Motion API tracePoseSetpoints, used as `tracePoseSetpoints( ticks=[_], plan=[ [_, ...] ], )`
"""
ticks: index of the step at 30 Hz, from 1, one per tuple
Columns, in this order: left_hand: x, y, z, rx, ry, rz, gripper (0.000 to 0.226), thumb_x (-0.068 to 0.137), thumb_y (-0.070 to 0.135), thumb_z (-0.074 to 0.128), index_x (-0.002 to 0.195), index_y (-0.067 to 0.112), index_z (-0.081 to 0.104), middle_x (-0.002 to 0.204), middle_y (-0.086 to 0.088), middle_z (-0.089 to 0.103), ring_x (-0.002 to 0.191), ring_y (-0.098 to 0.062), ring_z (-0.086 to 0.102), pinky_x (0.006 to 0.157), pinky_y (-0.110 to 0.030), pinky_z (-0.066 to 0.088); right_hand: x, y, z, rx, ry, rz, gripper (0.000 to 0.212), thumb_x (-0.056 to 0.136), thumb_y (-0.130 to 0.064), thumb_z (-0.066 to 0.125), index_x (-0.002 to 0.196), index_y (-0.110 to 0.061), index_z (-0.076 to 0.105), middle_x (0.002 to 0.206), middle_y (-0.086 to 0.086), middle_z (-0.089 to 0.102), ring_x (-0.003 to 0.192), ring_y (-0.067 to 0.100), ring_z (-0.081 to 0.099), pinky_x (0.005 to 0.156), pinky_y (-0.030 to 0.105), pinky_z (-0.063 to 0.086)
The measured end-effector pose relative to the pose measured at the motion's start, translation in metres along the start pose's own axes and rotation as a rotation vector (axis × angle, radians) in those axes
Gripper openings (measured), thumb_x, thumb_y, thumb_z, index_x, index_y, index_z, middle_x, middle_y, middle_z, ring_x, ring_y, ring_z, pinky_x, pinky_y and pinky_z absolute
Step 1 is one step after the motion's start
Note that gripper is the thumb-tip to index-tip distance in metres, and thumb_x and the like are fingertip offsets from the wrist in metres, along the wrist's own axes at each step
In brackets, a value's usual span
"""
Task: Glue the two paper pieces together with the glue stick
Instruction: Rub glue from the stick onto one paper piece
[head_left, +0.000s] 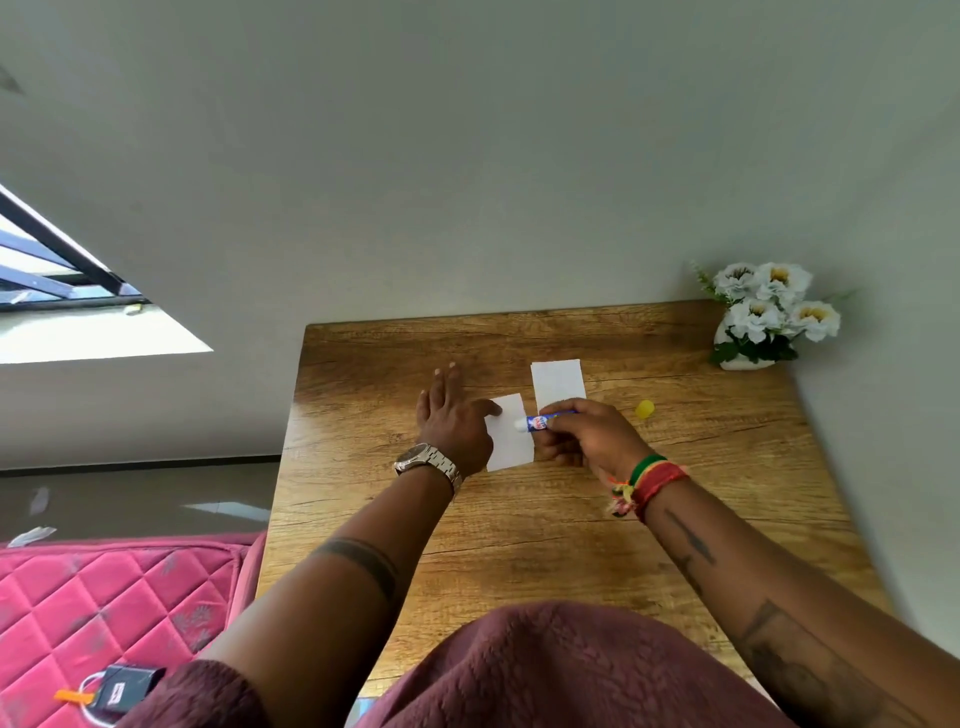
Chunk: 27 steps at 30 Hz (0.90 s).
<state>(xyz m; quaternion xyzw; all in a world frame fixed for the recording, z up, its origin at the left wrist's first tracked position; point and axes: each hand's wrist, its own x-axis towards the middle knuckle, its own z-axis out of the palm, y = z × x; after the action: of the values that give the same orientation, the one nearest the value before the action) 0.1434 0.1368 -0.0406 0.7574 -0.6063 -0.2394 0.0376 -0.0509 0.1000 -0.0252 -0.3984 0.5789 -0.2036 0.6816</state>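
Two white paper pieces lie on the wooden table (519, 530). The nearer paper piece (511, 441) is pinned at its left edge by my left hand (452, 421), fingers spread flat and thumb on the sheet. My right hand (587, 434) grips a blue glue stick (543, 421) lying sideways, its white tip touching the right side of that sheet. The second paper piece (557, 382) lies just behind, partly hidden by my right hand. The yellow cap (644, 409) sits on the table to the right.
A white vase of white flowers (763, 317) stands at the table's back right corner against the wall. A pink quilted mattress (114, 608) with a small black device (122, 688) lies to the left of the table.
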Motion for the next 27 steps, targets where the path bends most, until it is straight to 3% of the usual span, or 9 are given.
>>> tracePoseSetpoints(
  ticks=[3,5,9,17,20,23,27],
  plan=[
    [-0.002,-0.001,0.001,0.049,0.021,0.058,0.043,0.093,0.014,0.06,0.128,0.037,0.068,0.172,-0.005,0.004,0.158,-0.035,0.0,0.124,-0.058,0.011,-0.009,0.012,-0.005,0.264,-0.042,0.089,0.025,0.097,-0.008,0.054,0.118,0.0,0.067,0.081,0.017,0.071,0.067,0.024,0.066,0.059,0.031,0.053],
    [-0.003,-0.001,0.001,0.05,0.079,0.083,0.03,0.097,0.022,0.06,0.123,0.032,0.071,0.168,-0.001,0.022,0.153,-0.035,0.018,0.118,-0.056,0.025,-0.011,0.018,-0.006,0.363,-0.046,0.11,0.028,0.098,-0.009,0.052,0.12,-0.001,0.067,0.08,0.015,0.071,0.069,0.024,0.066,0.059,0.03,0.054],
    [-0.004,0.002,0.002,0.053,0.157,0.113,0.02,0.098,0.027,0.062,0.116,0.027,0.072,0.139,0.004,0.056,0.135,-0.029,0.043,0.106,-0.043,0.036,-0.015,0.019,-0.005,0.445,-0.039,0.099,0.029,0.098,-0.009,0.05,0.121,-0.001,0.067,0.079,0.015,0.071,0.07,0.025,0.065,0.059,0.031,0.054],
    [-0.002,-0.002,0.012,0.042,0.276,0.136,0.017,0.096,0.018,0.061,0.109,0.026,0.068,0.118,0.003,0.069,0.117,-0.028,0.056,0.094,-0.04,0.042,-0.013,0.01,-0.004,0.553,-0.059,0.081,0.031,0.097,-0.01,0.052,0.124,-0.001,0.066,0.085,0.016,0.071,0.072,0.025,0.068,0.06,0.03,0.057],
    [0.0,0.005,0.011,-0.162,0.331,0.176,0.018,0.095,0.019,0.062,0.109,0.024,0.072,0.108,0.004,0.069,0.1,-0.02,0.062,0.083,-0.035,0.051,-0.012,0.008,-0.002,0.648,-0.093,0.084,0.032,0.096,-0.011,0.054,0.124,-0.003,0.066,0.089,0.017,0.071,0.075,0.025,0.069,0.064,0.031,0.057],
    [-0.003,0.028,0.0,-0.598,0.123,0.078,0.021,0.097,0.024,0.068,0.116,0.025,0.075,0.101,0.012,0.07,0.085,-0.003,0.064,0.067,-0.017,0.045,-0.012,0.005,0.003,0.718,-0.112,0.076,0.027,0.096,-0.012,0.054,0.119,-0.007,0.068,0.086,0.015,0.071,0.075,0.024,0.07,0.066,0.031,0.056],
    [-0.001,0.046,0.001,-1.142,-0.026,-0.096,0.021,0.095,0.017,0.071,0.114,0.018,0.078,0.103,0.004,0.077,0.09,-0.007,0.069,0.069,-0.019,0.05,-0.012,0.001,0.004,0.784,-0.109,0.053,0.029,0.097,-0.016,0.051,0.121,-0.008,0.067,0.083,0.01,0.07,0.073,0.022,0.068,0.064,0.03,0.054]
  ],
)
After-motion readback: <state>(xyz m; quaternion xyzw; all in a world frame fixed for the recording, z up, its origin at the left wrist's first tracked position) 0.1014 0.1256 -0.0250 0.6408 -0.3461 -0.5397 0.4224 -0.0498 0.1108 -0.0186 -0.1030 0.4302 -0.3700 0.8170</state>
